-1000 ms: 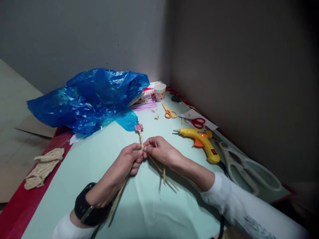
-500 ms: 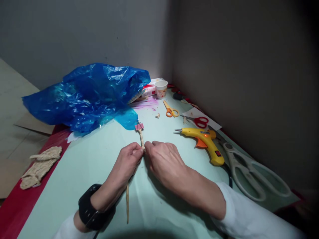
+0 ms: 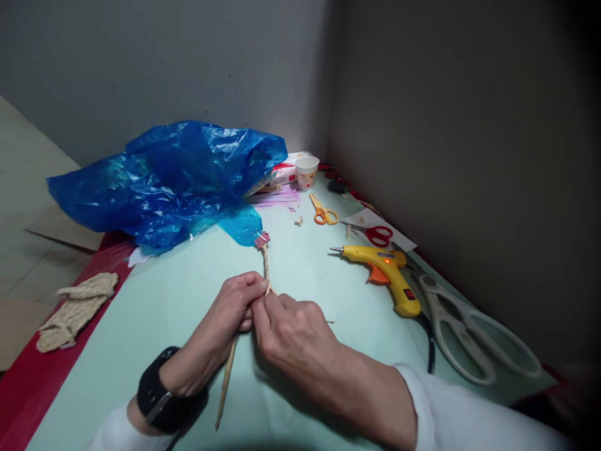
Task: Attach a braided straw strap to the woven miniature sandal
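Observation:
A thin braided cord (image 3: 266, 263) of pale straw-like fibre runs down from a pink binder clip (image 3: 262, 239) on the table. My left hand (image 3: 241, 297) pinches the cord's lower end between thumb and forefinger. Close against it, my right hand (image 3: 291, 326) is closed on the strands at the same spot, its fingertips partly hidden. One loose strand (image 3: 226, 388) hangs from beneath my left hand toward the front of the table. A black band (image 3: 164, 391) is around my left wrist.
Right of my hands lie a yellow glue gun (image 3: 387, 269) with a lit orange light, large grey scissors (image 3: 462, 332), red scissors (image 3: 378, 235) and orange scissors (image 3: 323, 212). A blue plastic bag (image 3: 173, 175), a paper cup (image 3: 307, 173) and a woven straw sole-shaped piece (image 3: 77, 313) also rest there.
My right hand has shifted left and toward me, against the left hand. The loose strand's lower end has swung left. The binder clip has tilted.

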Demonstrator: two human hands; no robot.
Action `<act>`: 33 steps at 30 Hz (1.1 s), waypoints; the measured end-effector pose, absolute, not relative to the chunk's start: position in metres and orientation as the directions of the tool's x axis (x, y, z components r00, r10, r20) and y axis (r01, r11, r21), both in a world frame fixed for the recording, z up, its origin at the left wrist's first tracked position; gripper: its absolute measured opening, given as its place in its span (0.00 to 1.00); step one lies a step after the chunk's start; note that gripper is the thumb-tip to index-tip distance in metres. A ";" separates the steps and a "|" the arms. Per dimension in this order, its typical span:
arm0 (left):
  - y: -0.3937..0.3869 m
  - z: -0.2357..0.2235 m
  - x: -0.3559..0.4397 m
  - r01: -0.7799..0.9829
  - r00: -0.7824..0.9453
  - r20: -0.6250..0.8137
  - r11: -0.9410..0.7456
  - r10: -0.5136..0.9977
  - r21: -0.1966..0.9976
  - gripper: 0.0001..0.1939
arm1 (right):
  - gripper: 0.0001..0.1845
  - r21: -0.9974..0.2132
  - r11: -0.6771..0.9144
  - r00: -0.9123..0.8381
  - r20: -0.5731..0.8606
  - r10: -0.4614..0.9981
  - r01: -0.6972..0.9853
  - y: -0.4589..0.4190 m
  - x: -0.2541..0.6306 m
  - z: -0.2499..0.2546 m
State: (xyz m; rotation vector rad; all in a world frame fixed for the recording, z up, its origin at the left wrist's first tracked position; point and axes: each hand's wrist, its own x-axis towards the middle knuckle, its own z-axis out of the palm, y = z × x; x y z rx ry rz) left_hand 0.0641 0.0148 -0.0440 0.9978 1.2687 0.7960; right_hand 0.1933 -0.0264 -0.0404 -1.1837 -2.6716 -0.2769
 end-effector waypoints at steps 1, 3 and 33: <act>0.015 -0.044 0.063 0.044 0.153 -0.392 0.390 0.907 0.920 0.14 | 0.10 0.096 0.669 -0.668 0.254 0.699 0.737 -0.027 0.193 -0.040; 0.015 -0.045 0.062 0.042 0.158 -0.399 0.397 0.903 0.917 0.15 | 0.10 0.097 0.681 -0.682 0.232 0.694 0.726 -0.030 0.193 -0.039; 0.003 -0.032 0.063 0.653 0.160 -0.138 0.000 0.977 0.757 0.17 | 0.13 -0.857 0.098 -0.274 -0.051 0.960 0.505 0.025 0.214 -0.052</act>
